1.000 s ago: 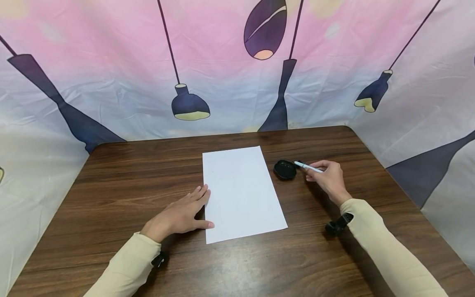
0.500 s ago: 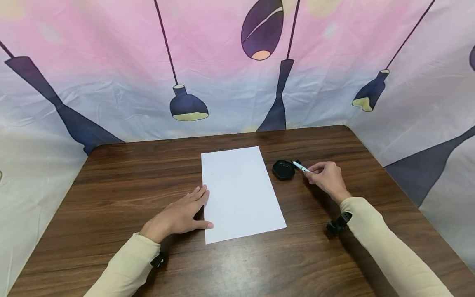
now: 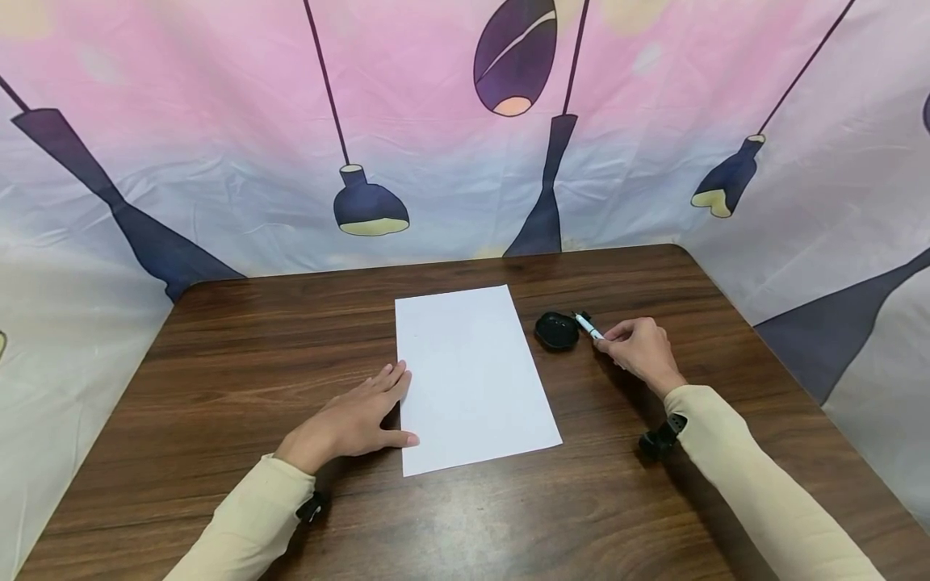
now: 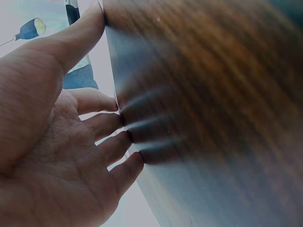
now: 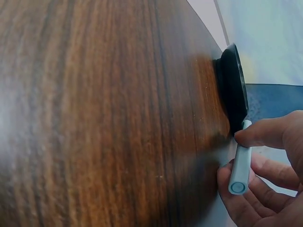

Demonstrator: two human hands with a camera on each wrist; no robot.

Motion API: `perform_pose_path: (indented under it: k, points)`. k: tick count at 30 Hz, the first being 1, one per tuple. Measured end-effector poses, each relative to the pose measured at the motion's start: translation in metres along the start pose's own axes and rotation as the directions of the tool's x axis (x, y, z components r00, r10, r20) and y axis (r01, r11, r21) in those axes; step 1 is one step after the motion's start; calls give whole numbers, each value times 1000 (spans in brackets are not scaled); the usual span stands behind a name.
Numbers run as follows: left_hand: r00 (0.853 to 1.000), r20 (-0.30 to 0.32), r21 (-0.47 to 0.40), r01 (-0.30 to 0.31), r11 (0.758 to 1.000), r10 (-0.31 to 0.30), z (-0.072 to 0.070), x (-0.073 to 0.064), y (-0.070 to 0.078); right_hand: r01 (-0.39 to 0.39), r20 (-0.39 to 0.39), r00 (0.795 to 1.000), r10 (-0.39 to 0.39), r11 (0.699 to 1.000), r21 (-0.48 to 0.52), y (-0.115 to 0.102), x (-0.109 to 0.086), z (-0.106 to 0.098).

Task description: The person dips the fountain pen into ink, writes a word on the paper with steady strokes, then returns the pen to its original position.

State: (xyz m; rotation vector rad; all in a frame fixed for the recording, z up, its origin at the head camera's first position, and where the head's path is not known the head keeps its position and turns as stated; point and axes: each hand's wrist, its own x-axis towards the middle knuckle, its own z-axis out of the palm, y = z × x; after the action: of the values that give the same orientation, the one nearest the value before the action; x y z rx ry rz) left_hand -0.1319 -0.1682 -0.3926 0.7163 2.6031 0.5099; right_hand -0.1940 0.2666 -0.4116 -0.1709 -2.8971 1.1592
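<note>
A sheet of white paper (image 3: 475, 379) lies on the wooden table. My left hand (image 3: 352, 424) rests flat at its left edge, fingers spread, with fingertips and thumb on the paper's border; the left wrist view shows this hand (image 4: 61, 142) with its fingers extended. Off to the right, my right hand (image 3: 641, 351) pinches a slim pale blue-white pen (image 3: 589, 327) between thumb and fingers. The pen's far end comes right up to the side of a small round black dish (image 3: 557, 332). In the right wrist view the pen's round butt end (image 5: 238, 187) faces the camera.
The brown wooden table (image 3: 240, 355) has rounded back corners. Behind it and at the sides hangs a pastel curtain (image 3: 450, 161) printed with dark lamps. Black wrist straps (image 3: 661, 438) sit by both sleeve cuffs.
The pen has swung in my right hand, pointing more away from me and showing shorter beside the dish. The right hand dipped slightly; the left hand and paper stay in place.
</note>
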Motion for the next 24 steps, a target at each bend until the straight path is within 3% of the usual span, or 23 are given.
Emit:
perform_pose_path:
  k: [24]
  points:
    - [1000, 9, -46, -10, 999, 11, -3, 2, -1, 19, -31, 999, -23, 992, -126, 0, 3, 3]
